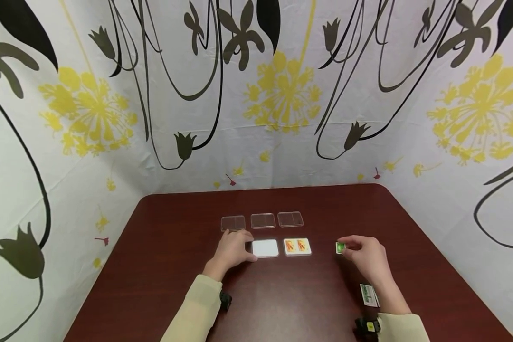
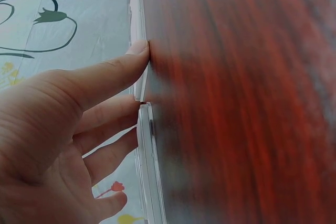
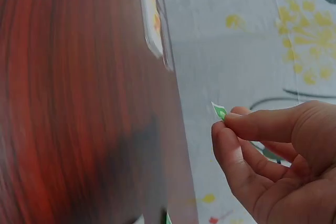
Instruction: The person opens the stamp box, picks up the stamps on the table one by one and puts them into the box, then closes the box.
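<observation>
My left hand (image 1: 234, 249) is at the left end of a flat white case (image 1: 265, 248). Its thumb (image 2: 137, 50) touches the case's near edge in the left wrist view, and the index finger lies at the far side. A thicker clear-edged case (image 2: 150, 166) lies beneath the other fingers, mostly hidden by the hand in the head view. My right hand (image 1: 369, 256) is raised over the table at the right, pinching a small green-and-white card or sticker (image 3: 219, 110) between thumb and index finger. Between the hands lies a case with two orange pictures (image 1: 297, 246).
Three clear shallow lids or trays lie in a row behind the cases, among them a middle one (image 1: 262, 221). A green-and-white printed card (image 1: 369, 295) lies beside the right forearm. The brown table (image 1: 290, 294) meets a patterned cloth (image 1: 282, 156) at the back.
</observation>
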Demonstrator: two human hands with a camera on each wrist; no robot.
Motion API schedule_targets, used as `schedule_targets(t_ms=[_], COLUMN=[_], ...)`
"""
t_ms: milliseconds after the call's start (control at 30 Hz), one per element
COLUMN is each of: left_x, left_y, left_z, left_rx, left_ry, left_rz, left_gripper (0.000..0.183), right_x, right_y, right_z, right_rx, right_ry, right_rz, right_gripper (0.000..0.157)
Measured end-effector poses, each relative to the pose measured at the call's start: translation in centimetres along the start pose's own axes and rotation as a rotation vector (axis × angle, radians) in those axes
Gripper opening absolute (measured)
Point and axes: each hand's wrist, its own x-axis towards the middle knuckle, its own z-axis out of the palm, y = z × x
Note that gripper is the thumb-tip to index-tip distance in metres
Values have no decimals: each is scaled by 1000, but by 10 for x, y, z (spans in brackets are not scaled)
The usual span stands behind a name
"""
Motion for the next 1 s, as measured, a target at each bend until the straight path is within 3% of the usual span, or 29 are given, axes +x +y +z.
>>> schedule_targets(t_ms=[200,433,733,1000], left_x=[-1,0,1,1], left_y=[1,1,2,1], left_z=[1,1,0,1], left_rx=[8,7,22,11], left_ry=[-11,-5,-13,-11], left_rz=[-5,-2,-7,-11], left_gripper=[58,57,58,58], right_x=[6,16,25,35], right_y=[-15,-38,-70,-89], right_z=[19,42,69,98], right_rx=[29,23,112,95], right_ry=[-21,-34,-89,-127], right_rz=[-5,-78,-144,-199], right_gripper=[20,20,20,21])
